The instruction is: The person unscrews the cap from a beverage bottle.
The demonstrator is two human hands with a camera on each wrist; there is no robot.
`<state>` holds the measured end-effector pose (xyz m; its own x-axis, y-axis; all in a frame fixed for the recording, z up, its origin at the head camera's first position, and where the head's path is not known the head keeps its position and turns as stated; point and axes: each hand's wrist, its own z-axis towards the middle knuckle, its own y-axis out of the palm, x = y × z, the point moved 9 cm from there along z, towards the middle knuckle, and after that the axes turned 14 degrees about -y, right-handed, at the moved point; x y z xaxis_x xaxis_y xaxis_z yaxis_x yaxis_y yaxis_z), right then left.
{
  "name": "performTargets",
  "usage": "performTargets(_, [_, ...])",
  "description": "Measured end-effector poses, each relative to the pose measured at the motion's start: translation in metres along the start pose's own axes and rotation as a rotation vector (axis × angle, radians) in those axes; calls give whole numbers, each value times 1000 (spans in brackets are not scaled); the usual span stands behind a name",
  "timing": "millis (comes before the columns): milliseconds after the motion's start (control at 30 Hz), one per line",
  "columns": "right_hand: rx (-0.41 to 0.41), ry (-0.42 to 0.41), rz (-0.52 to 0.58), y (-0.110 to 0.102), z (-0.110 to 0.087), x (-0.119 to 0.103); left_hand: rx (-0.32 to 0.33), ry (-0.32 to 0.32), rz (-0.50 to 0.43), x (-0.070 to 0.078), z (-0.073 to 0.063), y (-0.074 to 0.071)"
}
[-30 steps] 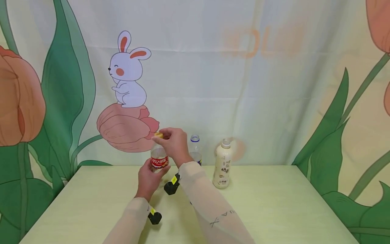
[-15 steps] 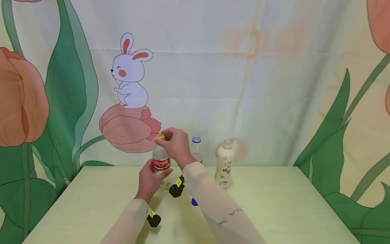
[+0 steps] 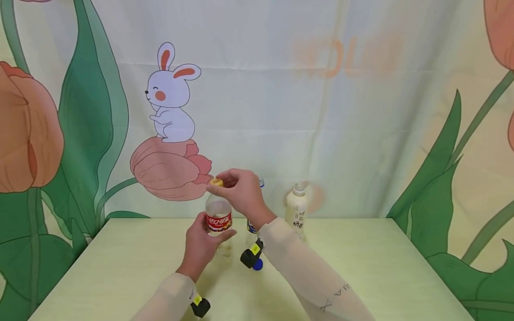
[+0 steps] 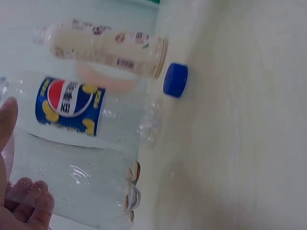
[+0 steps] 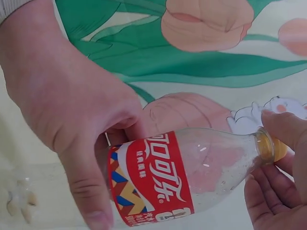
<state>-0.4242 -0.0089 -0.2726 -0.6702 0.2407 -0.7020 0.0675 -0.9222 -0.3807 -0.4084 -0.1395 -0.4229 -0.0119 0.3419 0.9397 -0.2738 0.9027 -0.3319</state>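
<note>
In the head view a clear plastic cola bottle (image 3: 218,207) with a red label stands upright in my left hand (image 3: 201,245). The fingers and thumb curl round it at and below the label. My right hand (image 3: 242,194) pinches the yellow cap (image 3: 217,182) at the bottle's mouth, thumb on the near side. Up close in the right wrist view, the yellow cap (image 5: 280,149) sits at the neck end between thumb and fingers. Below the left hand the clear bottle bottom (image 4: 132,191) shows in the left wrist view; no dark liquid is visible inside.
A capless clear bottle with a blue label (image 4: 70,105) stands behind my right hand, partly hidden. Right of it is a cream milk-tea bottle (image 3: 296,209), also capless. A blue cap (image 3: 258,265) lies on the pale table (image 3: 361,267). A printed curtain (image 3: 257,111) hangs behind.
Both hands and the cola bottle have shifted right and slightly down in the head view. The blue cap has come out from behind my right sleeve, and the blue-labelled bottle is more covered.
</note>
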Motion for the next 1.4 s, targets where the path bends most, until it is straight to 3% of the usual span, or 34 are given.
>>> performTargets(267, [-39,-20,-2,-22,-17,-13,-40,28,-27,16,-27,11])
performTargets(600, [-52,-23,-4,-55,-34,-22,-142,78,-71,34,-53,27])
performTargets(1000, [-56,-4,31,-81,-58,-29,-261,128,-133,46,-74,44])
performTargets(1167, [-33,9,44,-96,-65,-29,-319,190,-141,55,-81,50])
performTargets(1400, [-35,3,32,-102,-69,-28,-350,233,-138,61,-85,57])
